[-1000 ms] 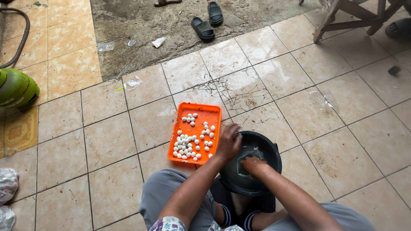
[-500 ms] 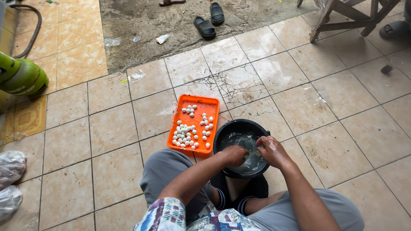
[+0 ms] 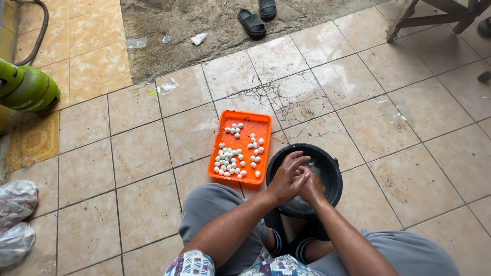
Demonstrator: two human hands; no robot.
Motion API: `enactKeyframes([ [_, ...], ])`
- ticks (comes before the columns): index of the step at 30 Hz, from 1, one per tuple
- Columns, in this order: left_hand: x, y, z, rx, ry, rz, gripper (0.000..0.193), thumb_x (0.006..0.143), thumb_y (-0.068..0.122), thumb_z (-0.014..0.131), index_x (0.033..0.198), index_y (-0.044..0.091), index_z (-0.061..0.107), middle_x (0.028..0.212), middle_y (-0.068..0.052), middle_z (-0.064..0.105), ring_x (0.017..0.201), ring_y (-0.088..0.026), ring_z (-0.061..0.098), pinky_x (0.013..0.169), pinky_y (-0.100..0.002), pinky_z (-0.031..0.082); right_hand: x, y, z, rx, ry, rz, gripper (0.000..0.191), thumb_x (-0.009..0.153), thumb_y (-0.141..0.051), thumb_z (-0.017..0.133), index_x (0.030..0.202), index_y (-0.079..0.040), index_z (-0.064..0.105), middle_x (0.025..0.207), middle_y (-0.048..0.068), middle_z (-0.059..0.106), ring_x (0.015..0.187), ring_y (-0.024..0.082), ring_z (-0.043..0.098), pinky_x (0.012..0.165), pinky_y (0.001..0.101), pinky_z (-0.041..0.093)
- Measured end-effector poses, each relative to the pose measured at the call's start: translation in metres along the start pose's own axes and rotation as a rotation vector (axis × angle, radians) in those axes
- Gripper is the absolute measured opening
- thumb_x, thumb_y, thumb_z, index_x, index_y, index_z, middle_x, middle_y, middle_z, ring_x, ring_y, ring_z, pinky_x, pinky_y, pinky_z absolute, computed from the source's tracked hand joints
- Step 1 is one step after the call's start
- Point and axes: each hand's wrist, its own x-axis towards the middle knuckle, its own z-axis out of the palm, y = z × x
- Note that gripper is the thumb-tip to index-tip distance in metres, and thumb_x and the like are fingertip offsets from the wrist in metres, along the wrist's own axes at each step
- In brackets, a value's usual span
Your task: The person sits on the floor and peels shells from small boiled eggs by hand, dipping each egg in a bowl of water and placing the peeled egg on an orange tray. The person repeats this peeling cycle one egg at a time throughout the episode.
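Note:
I sit on the tiled floor with a black bucket [image 3: 332, 171] of cloudy water between my feet. Both hands are over the bucket, pressed together. My left hand [image 3: 286, 179] lies over my right hand [image 3: 311, 186], fingers curled; whatever sits between the palms is hidden. Left of the bucket lies an orange tray [image 3: 221, 153] holding several small white balls [image 3: 230, 158], clustered mostly at its near end.
A green gas cylinder [image 3: 25, 87] with a hose lies at the far left. Plastic bags [image 3: 15, 214] sit at the left edge. Black sandals [image 3: 251, 23] rest on the bare concrete patch ahead. Wooden furniture legs [image 3: 409, 15] stand at the top right.
My left hand left the tray's near corner and came to the bucket. Both hands have drawn together over the water. The view has tilted slightly.

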Motion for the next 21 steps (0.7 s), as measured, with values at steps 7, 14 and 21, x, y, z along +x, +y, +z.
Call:
enactKeyframes([
  [7,0.000,0.008,0.001,-0.072,0.039,0.197,0.044,0.099,0.006,0.064,0.142,0.009,0.056,0.154,-0.020,0.045,0.135,-0.031,0.059,0.102,-0.037,0.060,-0.012,0.018,0.033,-0.126,-0.297,-0.216,0.041,0.093,-0.027,0.067,0.127,-0.005,0.063,0.129,0.018,0.068,0.122,0.031,0.065,0.099,0.0442,0.051],
  [14,0.002,0.013,-0.006,-0.088,0.059,0.235,0.046,0.098,0.003,0.065,0.142,0.007,0.055,0.152,-0.020,0.046,0.137,-0.032,0.056,0.102,-0.038,0.059,-0.005,0.018,0.035,0.020,-0.184,-0.296,0.038,0.087,-0.025,0.069,0.119,-0.004,0.066,0.118,0.015,0.072,0.114,0.029,0.068,0.091,0.0421,0.053],
  [21,-0.007,0.022,-0.008,-0.171,0.151,0.232,0.044,0.101,0.001,0.064,0.143,0.007,0.052,0.152,-0.020,0.045,0.130,-0.027,0.062,0.102,-0.035,0.060,0.001,0.015,0.015,-0.017,0.058,0.141,0.033,0.087,-0.029,0.069,0.111,-0.008,0.070,0.107,0.016,0.078,0.104,0.029,0.075,0.087,0.0412,0.058],
])
